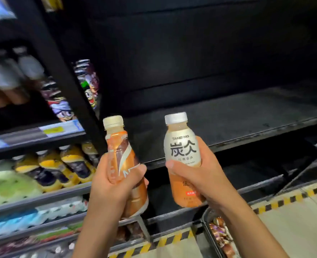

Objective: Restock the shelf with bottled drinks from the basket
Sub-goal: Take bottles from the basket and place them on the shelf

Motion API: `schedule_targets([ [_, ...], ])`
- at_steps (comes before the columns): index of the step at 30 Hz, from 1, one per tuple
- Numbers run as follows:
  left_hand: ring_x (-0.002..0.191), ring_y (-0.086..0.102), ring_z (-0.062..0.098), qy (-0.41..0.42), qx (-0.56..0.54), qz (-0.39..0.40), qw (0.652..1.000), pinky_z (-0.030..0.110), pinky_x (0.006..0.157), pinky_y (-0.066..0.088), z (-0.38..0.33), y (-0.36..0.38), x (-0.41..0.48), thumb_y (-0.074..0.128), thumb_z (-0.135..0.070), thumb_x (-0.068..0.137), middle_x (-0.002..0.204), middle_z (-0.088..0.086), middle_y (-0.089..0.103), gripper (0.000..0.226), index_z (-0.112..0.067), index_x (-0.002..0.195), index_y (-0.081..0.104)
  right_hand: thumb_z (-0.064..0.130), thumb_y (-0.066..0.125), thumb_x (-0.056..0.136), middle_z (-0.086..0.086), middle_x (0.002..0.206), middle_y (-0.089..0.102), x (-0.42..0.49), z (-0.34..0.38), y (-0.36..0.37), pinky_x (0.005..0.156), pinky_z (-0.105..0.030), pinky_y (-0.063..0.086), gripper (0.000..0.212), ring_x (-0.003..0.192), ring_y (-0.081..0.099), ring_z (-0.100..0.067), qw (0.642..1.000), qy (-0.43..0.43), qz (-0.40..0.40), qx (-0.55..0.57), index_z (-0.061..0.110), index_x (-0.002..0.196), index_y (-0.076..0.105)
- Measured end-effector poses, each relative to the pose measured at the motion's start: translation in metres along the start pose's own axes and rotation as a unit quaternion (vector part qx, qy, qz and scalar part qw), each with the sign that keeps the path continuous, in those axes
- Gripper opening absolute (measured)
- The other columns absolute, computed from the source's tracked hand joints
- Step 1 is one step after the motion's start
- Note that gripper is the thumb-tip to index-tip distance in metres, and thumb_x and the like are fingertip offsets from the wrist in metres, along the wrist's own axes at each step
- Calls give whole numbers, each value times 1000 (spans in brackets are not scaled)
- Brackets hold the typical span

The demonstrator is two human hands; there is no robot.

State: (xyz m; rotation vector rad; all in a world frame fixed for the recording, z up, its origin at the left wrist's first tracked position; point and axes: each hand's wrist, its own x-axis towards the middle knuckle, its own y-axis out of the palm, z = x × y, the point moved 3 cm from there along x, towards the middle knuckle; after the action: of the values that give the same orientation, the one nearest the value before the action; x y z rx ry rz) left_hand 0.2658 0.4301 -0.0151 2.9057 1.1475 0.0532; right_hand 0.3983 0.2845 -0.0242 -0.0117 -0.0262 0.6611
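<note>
Orange btl (123, 161) is gripped by L hand (113, 185), fingers curled round it, just in front of shelf (237, 116); white btl (181, 146) is gripped likewise by R hand (202, 175), also before shelf. Basket (208, 231) is seen below shelf.

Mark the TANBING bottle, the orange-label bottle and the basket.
TANBING bottle (181, 146), head view, on its white label.
orange-label bottle (118, 146), head view, on its upper label.
basket (207, 229), head view, on its dark rim.

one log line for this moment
left hand: holds orange bottle | right hand: holds white-label bottle | shelf: behind both | basket: below right hand
</note>
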Motion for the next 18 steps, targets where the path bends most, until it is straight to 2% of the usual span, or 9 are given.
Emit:
schedule_targets([
  [4,82,68,43,24,15,-70,997,59,74,58,-15,-88,-24,80,-29,69,91,20,69,31,-30,96,65,31,82,65,7,93,72,-7,15,93,66,-22,55,55,80,69,-7,996,-19,81,13,31,114,58],
  [7,80,67,43,39,20,-109,993,59,74,57,-24,-150,-37,82,-31,69,91,24,67,34,-27,97,63,35,83,64,4,99,73,-16,22,160,71,-27,57,57,87,71,-13,991,-25,127,21,35,115,59],
  [12,84,66,46,50,31,-159,986,61,77,54,-34,-240,-60,79,-30,72,91,25,65,28,-27,94,62,45,81,53,1,97,74,-34,30,254,72,-31,58,65,85,70,-15,986,-40,160,30,31,114,62],
  [15,81,68,42,36,18,-172,984,55,74,57,-33,-283,-66,83,-29,72,90,23,67,30,-28,94,62,48,81,52,2,96,74,-42,30,296,72,-35,59,59,84,71,-15,982,-40,179,43,38,107,64],
  [18,76,70,35,29,-3,-176,984,47,71,59,-32,-321,-61,83,-26,73,86,19,68,30,-26,94,62,49,81,52,1,96,74,-45,31,331,71,-36,57,61,84,71,-18,981,-37,187,41,36,110,64],
])
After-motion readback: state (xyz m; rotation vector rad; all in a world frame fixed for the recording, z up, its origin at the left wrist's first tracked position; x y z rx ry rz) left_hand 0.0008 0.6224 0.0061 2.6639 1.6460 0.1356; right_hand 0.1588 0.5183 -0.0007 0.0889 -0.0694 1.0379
